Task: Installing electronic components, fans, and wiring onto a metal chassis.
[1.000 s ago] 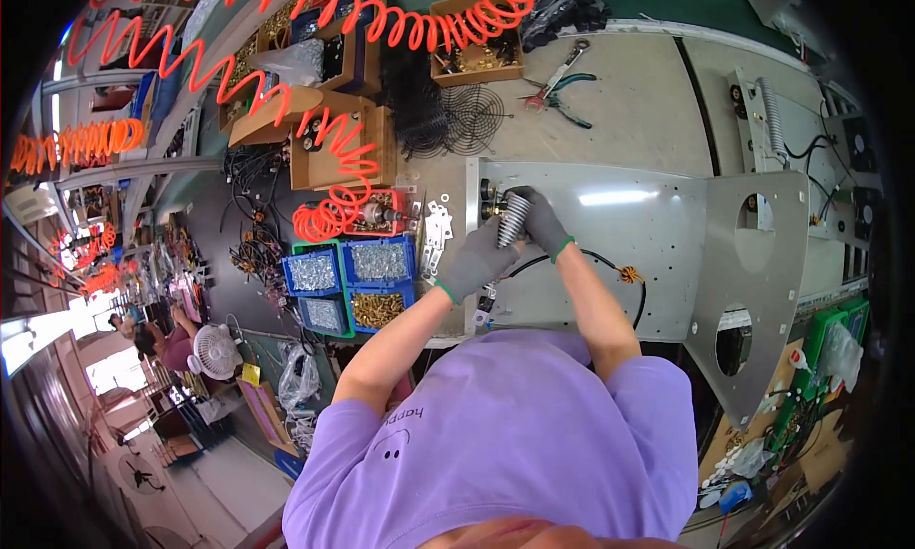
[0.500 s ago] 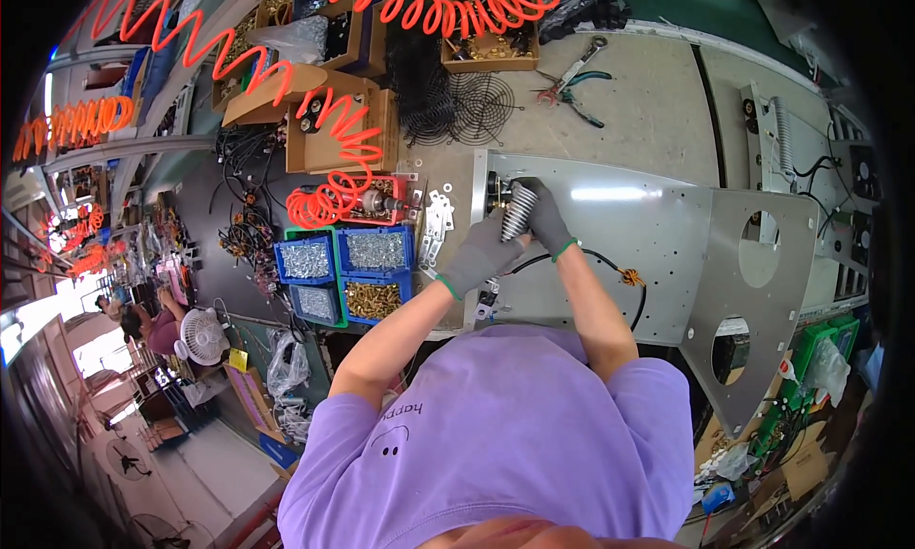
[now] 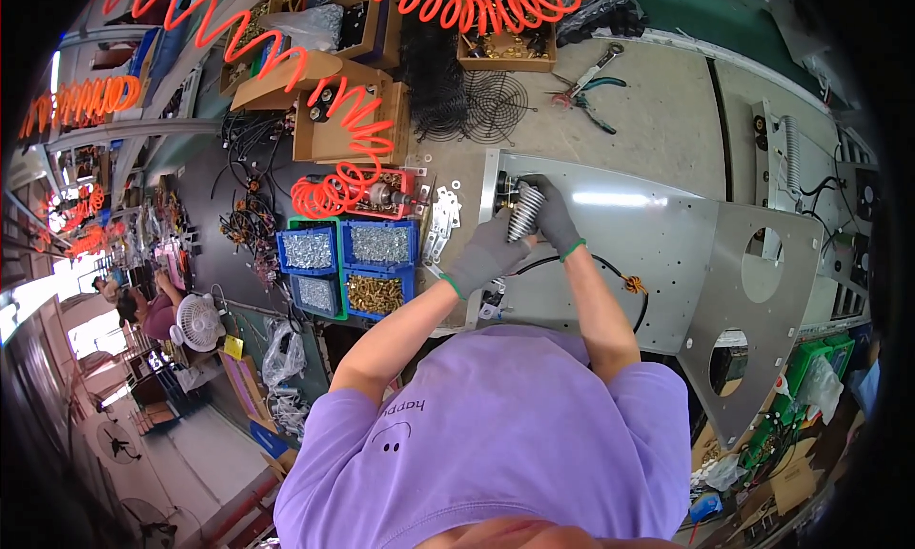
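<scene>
A silvery ribbed, spring-like metal coil lies tilted between my two grey-gloved hands, over the left end of a large bent sheet-metal panel. From the near left, my left hand closes round its lower end. My right hand wraps its upper right side, fingers curled over the top. Just left of the coil, a small black part sits at the panel's edge, partly hidden. A black cable with an orange-brown tied end runs across the panel by my right wrist.
Blue bins of screws and brass fittings stand left, beside flat metal brackets. An orange coiled air hose hangs over a red tray. Pliers, a wrench and black fan guards lie beyond the panel. Far left, another person sits near a white fan.
The whole view has shifted slightly. Both hands stay on the coil at the panel's left end, and its tilt looks slightly changed.
</scene>
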A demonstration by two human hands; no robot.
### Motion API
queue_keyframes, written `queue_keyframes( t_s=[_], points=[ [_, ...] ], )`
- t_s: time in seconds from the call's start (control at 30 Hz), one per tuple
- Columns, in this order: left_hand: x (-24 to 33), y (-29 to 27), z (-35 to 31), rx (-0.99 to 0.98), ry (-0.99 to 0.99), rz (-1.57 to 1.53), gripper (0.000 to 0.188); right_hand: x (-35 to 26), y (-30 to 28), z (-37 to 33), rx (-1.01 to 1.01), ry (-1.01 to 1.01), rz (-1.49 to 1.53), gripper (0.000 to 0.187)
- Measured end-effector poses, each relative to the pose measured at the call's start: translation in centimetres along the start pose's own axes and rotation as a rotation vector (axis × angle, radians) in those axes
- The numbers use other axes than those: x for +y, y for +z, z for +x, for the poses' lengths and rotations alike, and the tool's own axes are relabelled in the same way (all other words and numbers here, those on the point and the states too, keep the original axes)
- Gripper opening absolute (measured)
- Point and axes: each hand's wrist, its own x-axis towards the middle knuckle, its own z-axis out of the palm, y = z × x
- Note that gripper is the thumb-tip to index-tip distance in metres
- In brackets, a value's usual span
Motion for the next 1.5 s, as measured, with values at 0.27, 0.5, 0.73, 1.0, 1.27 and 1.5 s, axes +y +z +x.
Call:
queue_keyframes(
  t_s=[0.27, 0.5, 0.73, 1.0, 1.27, 1.5],
  points=[
    [-2.0, 0.8, 0.5, 0.041, 0.021, -0.251, 0.039, -1.9, -0.4, 0.1, -0.076, 0.134, 0.029, 0.029],
    [-1.4, 1.2, 0.7, 0.056, 0.015, -0.417, 0.031, 1.4, 0.1, 1.1, 0.084, -0.266, -0.154, 0.026],
    [-1.3, 1.3, 0.5, 0.061, -0.044, -0.343, 0.032, -0.5, -0.2, 0.5, -0.029, -0.011, 0.029, 0.023],
    [-2.3, 1.6, 0.7, 0.059, 0.002, -0.303, 0.040, -1.6, 0.0, -0.1, 0.005, 0.069, 0.043, 0.025],
    [-1.2, 1.1, 0.1, 0.070, -0.018, -0.296, 0.037, -1.3, 0.0, 0.0, -0.021, 0.049, 0.002, 0.023],
    [-1.7, 1.1, 0.2, 0.104, 0.041, -0.393, 0.038, 0.1, 0.1, 0.4, 0.016, -0.092, -0.013, 0.022]
  ],
)
